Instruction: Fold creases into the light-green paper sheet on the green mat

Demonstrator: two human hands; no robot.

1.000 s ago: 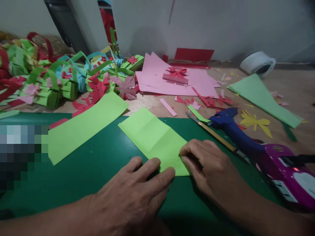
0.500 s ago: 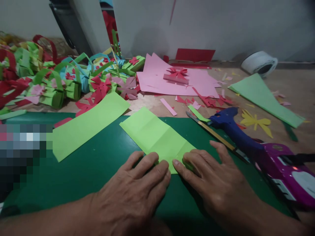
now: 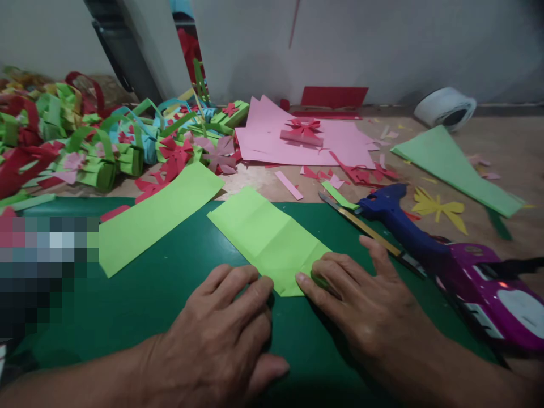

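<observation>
The creased lime-green sheet (image 3: 272,229) lies slantwise on the dark green mat (image 3: 170,297), its near end between both hands. The left hand (image 3: 227,320) has its thumb spread from bent fingertips at the sheet's left edge; the right hand (image 3: 365,311) presses the near right part, thumb down and fingers curled, though whether its grip pinches the paper I cannot tell.

Far edge of brown wooden surface (image 3: 493,139): I log a white roll (image 3: 437,106), pink paper sheets (image 3: 266,141) left of it; further in, a yellow paper butterfly (image 3: 438,207).
</observation>
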